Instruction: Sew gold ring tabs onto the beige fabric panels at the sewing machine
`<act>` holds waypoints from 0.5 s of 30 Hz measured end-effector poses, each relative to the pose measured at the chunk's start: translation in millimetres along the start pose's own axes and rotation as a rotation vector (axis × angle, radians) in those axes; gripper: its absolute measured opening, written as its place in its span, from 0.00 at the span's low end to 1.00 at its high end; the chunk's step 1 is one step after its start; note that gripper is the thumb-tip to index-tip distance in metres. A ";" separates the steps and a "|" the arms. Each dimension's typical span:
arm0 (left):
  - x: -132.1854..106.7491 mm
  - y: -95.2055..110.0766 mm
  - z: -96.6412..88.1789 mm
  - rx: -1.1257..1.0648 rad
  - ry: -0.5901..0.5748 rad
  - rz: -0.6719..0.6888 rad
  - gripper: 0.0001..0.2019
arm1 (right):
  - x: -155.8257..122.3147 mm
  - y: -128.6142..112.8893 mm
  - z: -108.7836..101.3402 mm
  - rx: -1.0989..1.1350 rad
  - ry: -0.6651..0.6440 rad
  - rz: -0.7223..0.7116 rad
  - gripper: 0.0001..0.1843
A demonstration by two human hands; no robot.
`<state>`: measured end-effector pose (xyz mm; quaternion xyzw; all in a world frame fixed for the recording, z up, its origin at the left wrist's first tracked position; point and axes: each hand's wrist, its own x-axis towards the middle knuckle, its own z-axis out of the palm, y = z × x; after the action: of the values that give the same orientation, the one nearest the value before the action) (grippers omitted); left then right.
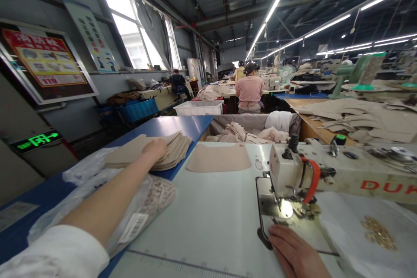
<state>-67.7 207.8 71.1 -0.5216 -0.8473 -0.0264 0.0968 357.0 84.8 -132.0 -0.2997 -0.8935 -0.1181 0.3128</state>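
My left hand (pixel 157 149) reaches across onto a stack of beige fabric pieces (pixel 177 150) on the blue tabletop. Its fingers are turned away and blurred, so their grip is hidden. By the machine, my right hand (pixel 295 249) lies flat with its fingers stretched out, at the front edge of the metal plate (pixel 265 193) below the lit needle area. Nothing shows in it. The white sewing machine (pixel 288 173) has an orange lever guard (pixel 312 181). One curved beige fabric piece (pixel 219 157) lies on the pale table, between the stack and the machine.
A clear plastic bag (pixel 138 213) with a barcode label lies below my left forearm. Small gold-coloured metal parts (pixel 378 233) rest on white sheeting at right. Behind the table is a bin of cloth (pixel 239 132). More cut pieces (pixel 365 115) cover a wooden table; a person (pixel 250 89) sits beyond.
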 end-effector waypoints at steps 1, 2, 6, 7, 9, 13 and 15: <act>-2.6 -1.0 -4.9 0.002 0.009 0.007 0.16 | 0.5 -1.1 -0.3 0.001 0.000 0.003 0.13; -5.2 -2.0 -11.2 0.004 0.020 0.011 0.15 | 1.2 -2.2 -0.8 0.000 0.003 0.004 0.13; -25.6 1.6 -41.5 0.025 0.115 0.035 0.16 | 4.8 -5.2 -4.3 -0.015 0.060 0.014 0.16; -36.1 5.7 -47.1 0.030 0.146 0.073 0.17 | 5.4 -5.7 -5.3 -0.015 0.072 0.019 0.16; -67.3 18.1 -50.9 0.036 0.188 0.193 0.17 | 6.1 -6.9 -7.0 -0.012 0.095 0.033 0.15; -164.6 57.5 -21.6 0.025 0.089 0.470 0.17 | 10.5 -15.8 -8.4 -0.073 0.154 0.042 0.18; -216.1 83.9 6.2 0.009 -0.074 0.677 0.21 | 16.5 -24.3 -8.1 -0.123 0.185 0.028 0.22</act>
<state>100.6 56.9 18.9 -0.7733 -0.6293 0.0297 0.0714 335.8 69.9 -115.9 -0.3189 -0.8475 -0.1956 0.3766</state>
